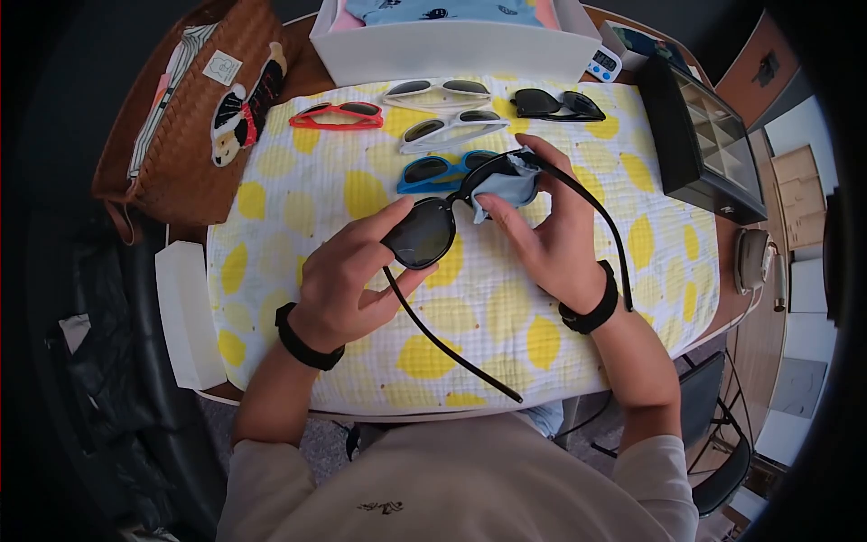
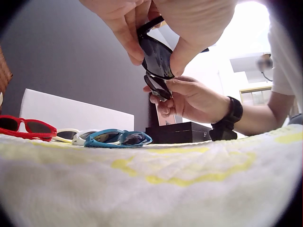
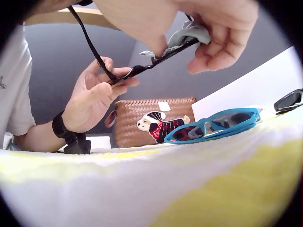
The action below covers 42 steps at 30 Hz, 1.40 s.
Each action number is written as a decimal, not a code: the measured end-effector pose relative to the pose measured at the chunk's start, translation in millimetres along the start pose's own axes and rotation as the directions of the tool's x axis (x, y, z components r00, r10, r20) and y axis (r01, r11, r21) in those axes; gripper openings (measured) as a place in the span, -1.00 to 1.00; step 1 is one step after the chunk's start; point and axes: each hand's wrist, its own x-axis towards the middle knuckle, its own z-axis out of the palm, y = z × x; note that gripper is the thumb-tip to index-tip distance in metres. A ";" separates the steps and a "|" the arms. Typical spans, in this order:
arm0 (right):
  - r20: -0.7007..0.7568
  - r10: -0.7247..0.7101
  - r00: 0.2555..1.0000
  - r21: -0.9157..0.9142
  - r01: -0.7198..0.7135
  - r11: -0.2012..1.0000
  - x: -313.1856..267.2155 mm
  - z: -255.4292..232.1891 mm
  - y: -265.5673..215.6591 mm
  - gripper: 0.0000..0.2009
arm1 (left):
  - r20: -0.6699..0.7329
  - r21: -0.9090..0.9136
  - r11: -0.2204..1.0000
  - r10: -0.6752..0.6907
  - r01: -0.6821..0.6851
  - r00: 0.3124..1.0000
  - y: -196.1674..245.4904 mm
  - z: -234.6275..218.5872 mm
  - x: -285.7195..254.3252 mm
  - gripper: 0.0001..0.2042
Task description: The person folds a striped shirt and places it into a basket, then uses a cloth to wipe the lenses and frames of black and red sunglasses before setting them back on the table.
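A pair of black sunglasses (image 1: pixel 423 237) is held up over the lemon-print cloth, its temples unfolded toward the person. My left hand (image 1: pixel 348 275) grips it by the rim of one lens, fingers at the upper edge and lower edge. With a small light blue-grey wiping cloth (image 1: pixel 506 190), my right hand (image 1: pixel 564 244) pinches the other lens, thumb on the near face and fingers behind. In the right wrist view the cloth (image 3: pixel 189 34) is folded over that lens. Blue sunglasses (image 1: pixel 424 173) lie just beyond, partly covered by the held pair.
Red sunglasses (image 1: pixel 336 116), two white pairs and another black pair (image 1: pixel 558 105) lie farther back on the lemon-print cloth (image 1: pixel 488 334). A white box (image 1: pixel 452 52) stands behind them. A woven bag (image 1: pixel 194 117) is at left, a black compartment case (image 1: pixel 700 135) at right.
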 end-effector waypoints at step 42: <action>0.024 0.114 0.993 0.025 -0.114 0.993 1.1 -3.0 -7.3 -0.66 | 0.020 -0.040 0.999 0.030 -0.029 0.999 0.1 0.5 -0.5 -0.36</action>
